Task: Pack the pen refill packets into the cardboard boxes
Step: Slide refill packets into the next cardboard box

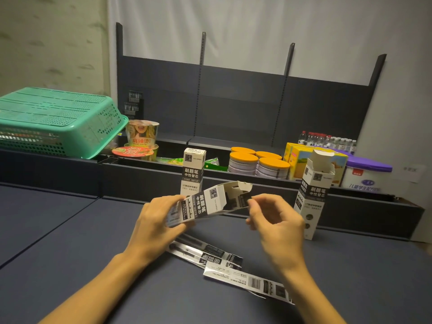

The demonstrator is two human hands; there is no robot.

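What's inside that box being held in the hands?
The held box has its top flaps open, and a dark refill packet shows at its mouth near the right hand. The left hand grips the base. Its walls hide anything deeper inside.

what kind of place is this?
Likely a mock shop or stockroom packing bench: dark slotted shelving, grocery stock such as noodle cups, orange-lidded tins and water bottles, plus a green basket.
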